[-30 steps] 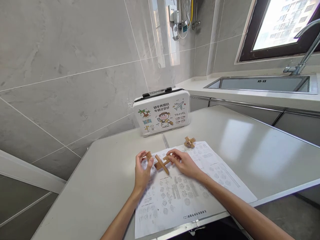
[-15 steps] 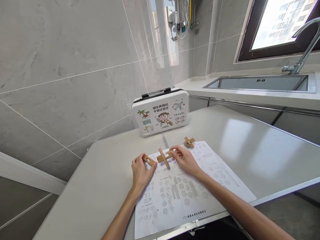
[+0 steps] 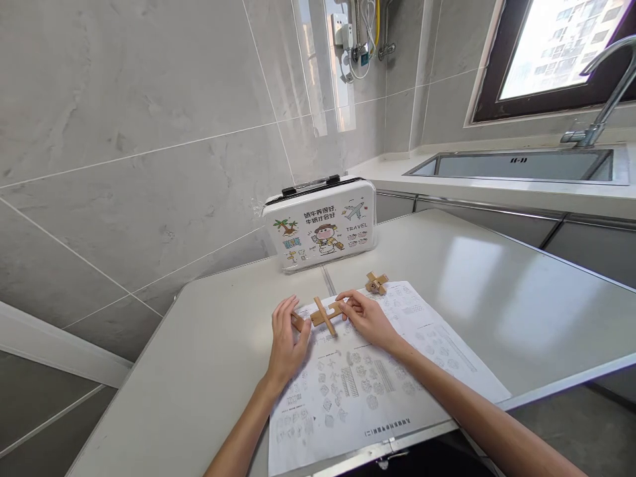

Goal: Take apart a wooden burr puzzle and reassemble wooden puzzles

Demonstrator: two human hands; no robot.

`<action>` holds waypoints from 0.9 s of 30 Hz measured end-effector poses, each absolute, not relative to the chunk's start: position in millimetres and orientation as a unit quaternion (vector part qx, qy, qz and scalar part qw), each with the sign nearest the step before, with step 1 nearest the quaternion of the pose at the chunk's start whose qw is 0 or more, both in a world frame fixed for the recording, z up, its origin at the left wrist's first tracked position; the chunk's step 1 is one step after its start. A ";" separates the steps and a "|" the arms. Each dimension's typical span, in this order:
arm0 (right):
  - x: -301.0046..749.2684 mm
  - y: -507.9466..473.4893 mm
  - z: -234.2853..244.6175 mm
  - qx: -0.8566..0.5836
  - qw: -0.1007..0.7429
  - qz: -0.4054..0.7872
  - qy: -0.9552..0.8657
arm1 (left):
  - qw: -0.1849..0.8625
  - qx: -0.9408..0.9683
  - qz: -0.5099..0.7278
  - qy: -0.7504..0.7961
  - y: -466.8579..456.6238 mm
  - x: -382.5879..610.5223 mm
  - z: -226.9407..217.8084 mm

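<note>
Pinching crossed wooden puzzle pieces [image 3: 325,317] by one end, the right hand [image 3: 368,321] holds them over the printed diagram sheet [image 3: 370,397]; the left hand [image 3: 288,341] curls round another wooden piece [image 3: 297,321], its grip hard to tell. All look light, stiff, best held by flat ends.

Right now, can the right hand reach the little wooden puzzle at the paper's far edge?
Probably yes: the wooden puzzle sits just beyond the right hand, with nothing seen between them. But those fingers hold the crossed wooden pieces, so they'd likely need freeing first.
</note>
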State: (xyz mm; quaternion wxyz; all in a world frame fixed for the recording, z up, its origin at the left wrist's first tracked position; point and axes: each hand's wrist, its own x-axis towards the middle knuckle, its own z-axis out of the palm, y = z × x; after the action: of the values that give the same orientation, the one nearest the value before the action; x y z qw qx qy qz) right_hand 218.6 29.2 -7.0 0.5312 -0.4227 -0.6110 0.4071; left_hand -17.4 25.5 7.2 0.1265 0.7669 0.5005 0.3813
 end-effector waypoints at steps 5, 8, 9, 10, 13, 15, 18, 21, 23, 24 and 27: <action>218.0 28.2 -5.0 -0.407 0.521 0.438 -0.610 | 0.155 0.815 0.359 0.429 15.9 -13.9 14.6; 216.5 25.6 -2.5 -0.396 0.503 0.465 -0.612 | 0.155 0.832 0.340 0.410 13.7 -13.6 14.4; 216.0 24.7 -1.9 -0.392 0.496 0.476 -0.611 | 0.155 0.834 0.338 0.407 13.3 -13.4 14.0; 215.6 23.8 -1.7 -0.387 0.490 0.487 -0.610 | 0.156 0.834 0.339 0.406 13.1 -13.3 13.5; 215.2 22.2 -1.9 -0.374 0.480 0.507 -0.610 | 0.150 0.830 0.347 0.409 12.8 -13.2 11.5; 215.4 21.8 -2.2 -0.370 0.479 0.509 -0.612 | 0.148 0.828 0.350 0.412 12.6 -13.2 10.3; 215.8 22.1 -2.0 -0.369 0.481 0.508 -0.612 | 0.143 0.827 0.351 0.414 12.3 -13.2 9.7; 215.7 22.6 -1.4 -0.372 0.484 0.508 -0.608 | 0.133 0.826 0.361 0.412 12.5 -13.3 10.0; 215.6 22.6 -0.8 -0.375 0.484 0.508 -0.606 | 0.130 0.826 0.365 0.410 13.0 -13.4 10.0; 215.6 22.5 -0.3 -0.376 0.484 0.508 -0.605 | 0.129 0.826 0.364 0.410 13.3 -13.5 9.8; 215.7 22.3 1.1 -0.379 0.482 0.511 -0.602 | 0.129 0.824 0.361 0.417 13.6 -13.3 9.4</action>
State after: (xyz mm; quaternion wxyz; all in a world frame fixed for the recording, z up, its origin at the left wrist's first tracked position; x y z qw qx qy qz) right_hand 215.7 22.3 1.1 0.4816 -0.3792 -0.6022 0.5114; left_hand -13.3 13.6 9.4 0.1292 0.8244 0.4167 0.3607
